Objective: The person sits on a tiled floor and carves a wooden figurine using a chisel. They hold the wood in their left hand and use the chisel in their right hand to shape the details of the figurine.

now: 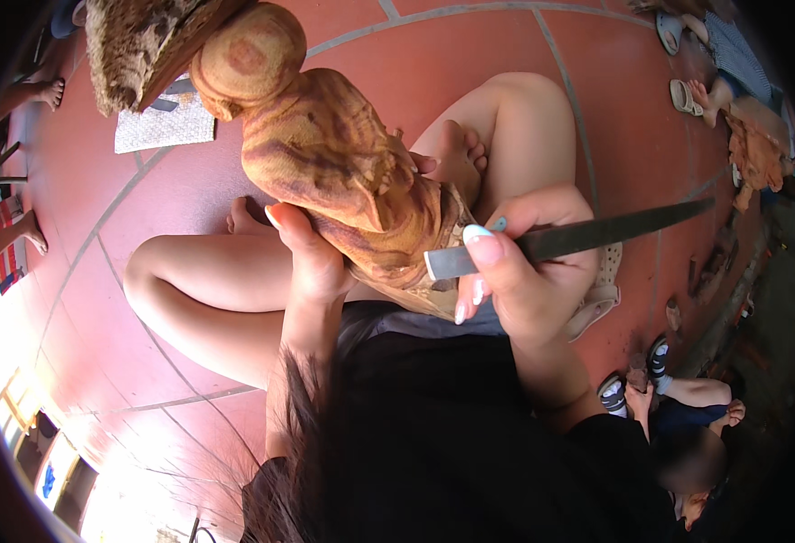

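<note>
A carved wooden figure point(325, 154) with a round head and striped brown grain fills the upper middle of the view. My left hand point(311, 258) grips it from below, fingers wrapped around its lower body. My right hand point(528, 271) holds a long flat metal file point(578, 238), its blunt end resting against the figure's base and its tip pointing right. I sit cross-legged on red floor tiles point(180, 190), with my bare knees under the figure.
A rough chunk of wood point(139, 45) lies at the upper left beside a pale woven mat point(164, 127). Other people's bare feet show at the left edge. One person sits at the lower right, another at the upper right with sandals.
</note>
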A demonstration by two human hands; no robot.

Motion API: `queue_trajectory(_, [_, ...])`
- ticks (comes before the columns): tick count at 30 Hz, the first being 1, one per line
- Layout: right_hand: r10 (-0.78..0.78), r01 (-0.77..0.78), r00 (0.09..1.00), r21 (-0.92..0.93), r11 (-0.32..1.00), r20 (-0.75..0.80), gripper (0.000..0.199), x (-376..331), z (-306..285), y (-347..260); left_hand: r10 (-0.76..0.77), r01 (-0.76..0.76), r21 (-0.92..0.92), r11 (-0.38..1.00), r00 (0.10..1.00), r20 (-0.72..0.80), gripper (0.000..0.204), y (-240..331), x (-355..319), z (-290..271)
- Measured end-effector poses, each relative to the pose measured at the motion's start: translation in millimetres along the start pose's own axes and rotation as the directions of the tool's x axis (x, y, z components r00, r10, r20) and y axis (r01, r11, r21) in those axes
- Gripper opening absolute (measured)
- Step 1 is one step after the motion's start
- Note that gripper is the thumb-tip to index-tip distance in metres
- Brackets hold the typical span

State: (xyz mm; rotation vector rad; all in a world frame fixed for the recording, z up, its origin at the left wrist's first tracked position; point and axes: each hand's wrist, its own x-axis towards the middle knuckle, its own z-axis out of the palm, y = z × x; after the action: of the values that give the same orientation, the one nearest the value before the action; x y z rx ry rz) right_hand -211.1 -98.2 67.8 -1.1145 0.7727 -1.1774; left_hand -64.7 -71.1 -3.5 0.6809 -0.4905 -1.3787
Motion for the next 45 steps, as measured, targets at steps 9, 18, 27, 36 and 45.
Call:
queue_trajectory(9, [-0.366,0.431,0.853,-0.106,0.896,0.373,0.022,9,-9,27,0.036,-0.025,0.072,0.997,0.988,-0.150,0.105,-5,-18,-12])
queue_trajectory(18, [-0.469,0.580,0.752,-0.128,0.804,0.462,0.012,22,-9,26,0.003,0.017,0.100,0.995,0.982,-0.191,0.095,-9,-17,-6])
queue_trajectory(27, [-0.445,0.540,0.790,-0.137,0.830,0.421,0.015,25,-9,26,0.081,-0.031,0.263,0.964,0.980,-0.180,0.093,0,-13,4])
queue_trajectory(36, [-0.378,0.454,0.828,-0.101,0.885,0.413,0.014,24,-14,28,0.083,-0.037,0.245,0.969,0.981,-0.177,0.092,-5,-11,-2])
queue_trajectory(45, [-0.396,0.492,0.810,-0.132,0.861,0.433,0.011,20,-19,25,0.058,-0.007,0.321,0.947,0.987,-0.151,0.091,5,-13,13])
